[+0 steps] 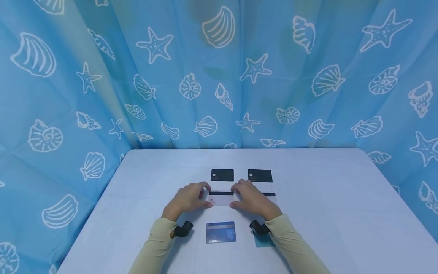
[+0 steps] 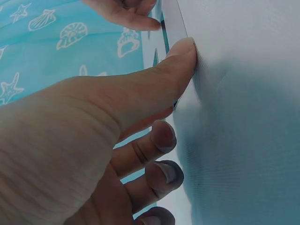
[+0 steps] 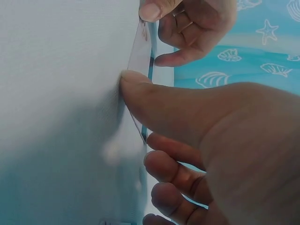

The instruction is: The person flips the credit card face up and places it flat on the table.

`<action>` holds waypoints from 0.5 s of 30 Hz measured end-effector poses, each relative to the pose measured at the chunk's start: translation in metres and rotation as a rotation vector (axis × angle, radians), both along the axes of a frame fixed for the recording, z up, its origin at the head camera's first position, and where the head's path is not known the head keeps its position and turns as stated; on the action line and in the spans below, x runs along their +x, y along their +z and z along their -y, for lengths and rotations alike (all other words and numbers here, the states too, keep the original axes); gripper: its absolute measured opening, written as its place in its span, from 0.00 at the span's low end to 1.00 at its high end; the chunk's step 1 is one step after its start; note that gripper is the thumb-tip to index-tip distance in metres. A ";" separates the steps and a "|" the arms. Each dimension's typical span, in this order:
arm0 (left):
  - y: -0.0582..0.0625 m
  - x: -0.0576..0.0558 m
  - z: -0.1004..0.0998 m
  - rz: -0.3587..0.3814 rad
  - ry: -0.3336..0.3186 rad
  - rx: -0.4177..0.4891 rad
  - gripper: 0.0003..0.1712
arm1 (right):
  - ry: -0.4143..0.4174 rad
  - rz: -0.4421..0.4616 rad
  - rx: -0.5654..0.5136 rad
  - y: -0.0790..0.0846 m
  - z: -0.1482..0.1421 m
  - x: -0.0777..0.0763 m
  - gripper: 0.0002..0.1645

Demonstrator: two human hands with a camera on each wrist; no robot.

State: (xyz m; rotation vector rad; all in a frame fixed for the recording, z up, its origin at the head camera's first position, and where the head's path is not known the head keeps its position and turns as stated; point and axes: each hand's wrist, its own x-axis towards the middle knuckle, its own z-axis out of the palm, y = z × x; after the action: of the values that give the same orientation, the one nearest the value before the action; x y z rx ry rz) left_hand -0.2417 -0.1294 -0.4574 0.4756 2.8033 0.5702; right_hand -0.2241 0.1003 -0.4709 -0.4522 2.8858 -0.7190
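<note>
A pale card with a black stripe (image 1: pixel 221 200) lies face down on the white table between my two hands. My left hand (image 1: pixel 188 198) pinches its left end, thumb at the near corner and forefinger at the far one. At the right end, my right hand (image 1: pixel 252 199) grips it the same way. From the right wrist, the card (image 3: pixel 139 54) shows as a thin slanted sheet low over the cloth, with the right thumb on its near edge. The other fingers of both hands are loosely bent beside it.
Two black cards, one left (image 1: pixel 222 175) and one right (image 1: pixel 261 176), lie beyond the hands. Another striped pale card (image 1: pixel 271 195) is partly hidden by the right hand. Nearer lie a blue card (image 1: pixel 221 232) and a teal card (image 1: pixel 262 242), partly covered by the right wrist.
</note>
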 end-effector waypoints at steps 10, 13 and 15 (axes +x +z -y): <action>-0.001 -0.001 0.000 0.015 -0.036 0.013 0.31 | -0.023 0.035 -0.020 0.000 -0.001 0.004 0.27; 0.000 -0.001 0.001 0.022 -0.041 0.011 0.31 | -0.026 0.040 -0.026 0.001 0.001 0.004 0.27; 0.000 -0.001 0.001 0.020 -0.045 0.010 0.31 | -0.032 0.041 -0.027 0.002 0.002 0.004 0.27</action>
State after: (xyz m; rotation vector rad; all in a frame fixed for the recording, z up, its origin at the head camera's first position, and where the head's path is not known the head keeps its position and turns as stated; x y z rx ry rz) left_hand -0.2423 -0.1305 -0.4574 0.5305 2.7644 0.5769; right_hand -0.2205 0.0979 -0.4692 -0.3901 2.8546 -0.7638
